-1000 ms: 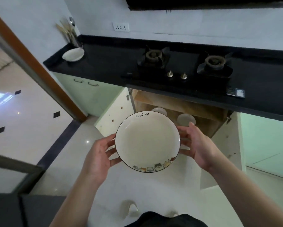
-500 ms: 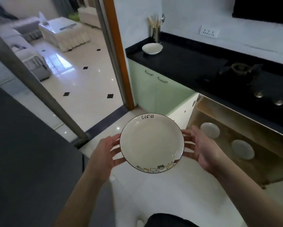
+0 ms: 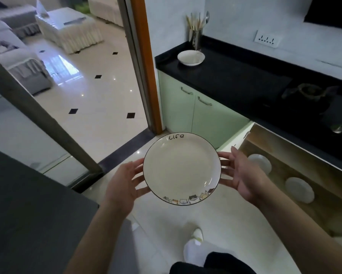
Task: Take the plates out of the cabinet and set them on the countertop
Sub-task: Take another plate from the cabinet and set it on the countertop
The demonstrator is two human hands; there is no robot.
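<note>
The person stood mid-carry: one plate was out of the cabinet and held level over the floor at the middle of the view. The left hand pressed its fingers under and against the rim at 9 o'clock; the right hand did the same at 3 o'clock, so both hands gripped the plate between them, fingers spread, not curled shut. One foot in a pale slipper showed at 6 o'clock.

At 3 to 4 o'clock the open cabinet held two more plates, one nearer and one farther, apart from each other. By my judgement the task was less than halfway done.

At 12 o'clock one dish already sat on the black countertop, just in front of one utensil holder.

The next move likely called for stepping toward 12 to 1 o'clock, keeping the plate level, and lowering it onto bare counter beside the dish, clear of the burner at 2 o'clock.
</note>
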